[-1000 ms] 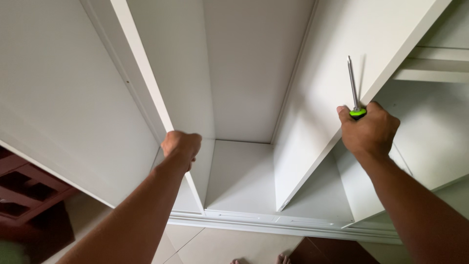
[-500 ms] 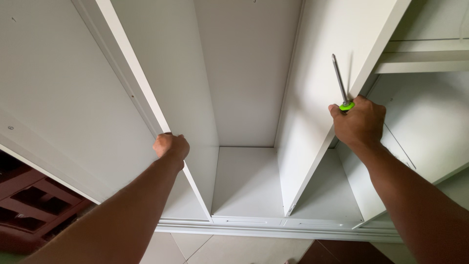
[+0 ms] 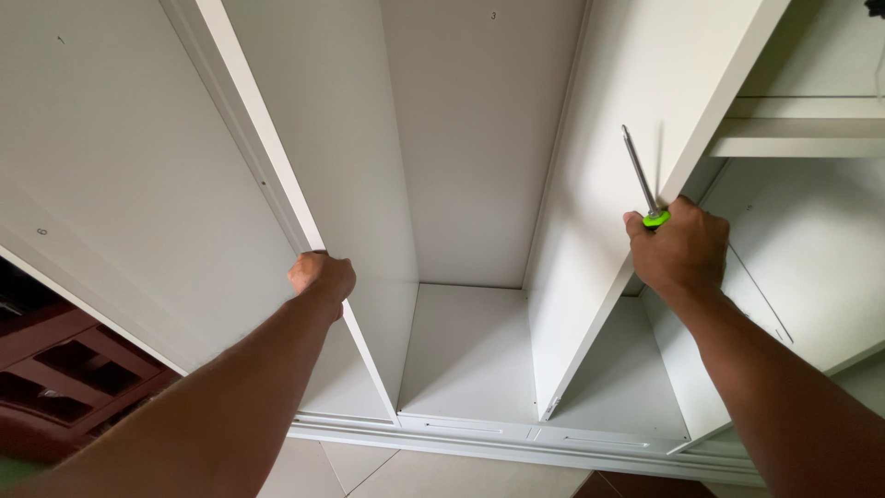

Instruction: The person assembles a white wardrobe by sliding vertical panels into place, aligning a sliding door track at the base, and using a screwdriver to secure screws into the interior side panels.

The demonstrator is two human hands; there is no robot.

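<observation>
**Both hands on white cabinet panels, screwdriver in right**

Left hand (image 3: 321, 275) grips the front edge of the left upright panel (image 3: 277, 175), fingers curled tight round it. The white cabinet (image 3: 479, 166) fills the view: tall flat boards, smooth painted finish, bare bays between. Looks stiff and bulky, probably heavy, slick faces; edges are the only real hold. Right hand (image 3: 682, 251) closes on the right divider panel (image 3: 608, 157) edge with a screwdriver (image 3: 641, 180) pinned in the fist, green collar, metal shaft pointing up. Brown furniture (image 3: 64, 369) sits low left.
</observation>
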